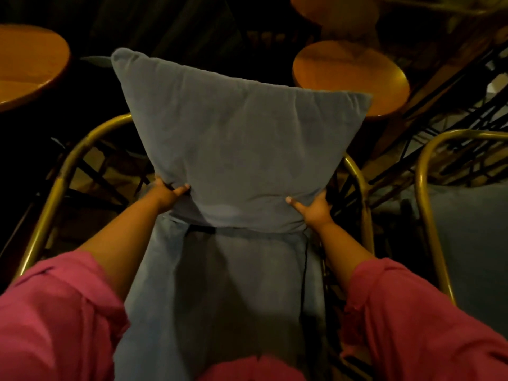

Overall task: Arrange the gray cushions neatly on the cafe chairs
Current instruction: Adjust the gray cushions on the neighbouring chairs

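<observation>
A large gray cushion (pixel 236 144) stands upright in the middle of the view, its wide top edge tilted down to the right. My left hand (pixel 167 195) grips its lower left corner and my right hand (pixel 313 209) grips its lower right corner. The cushion's bottom rests on a flat gray seat pad (pixel 225 292) that lies in the brass-framed cafe chair (pixel 59 185) right below me. Pink sleeves cover both my forearms.
A second brass-framed chair (pixel 424 193) with a gray pad (pixel 472 243) stands at the right. Round wooden tables sit at the left (pixel 24 64), behind the cushion (pixel 351 78) and at the top (pixel 330 9). Dark metal chair struts cross the upper right.
</observation>
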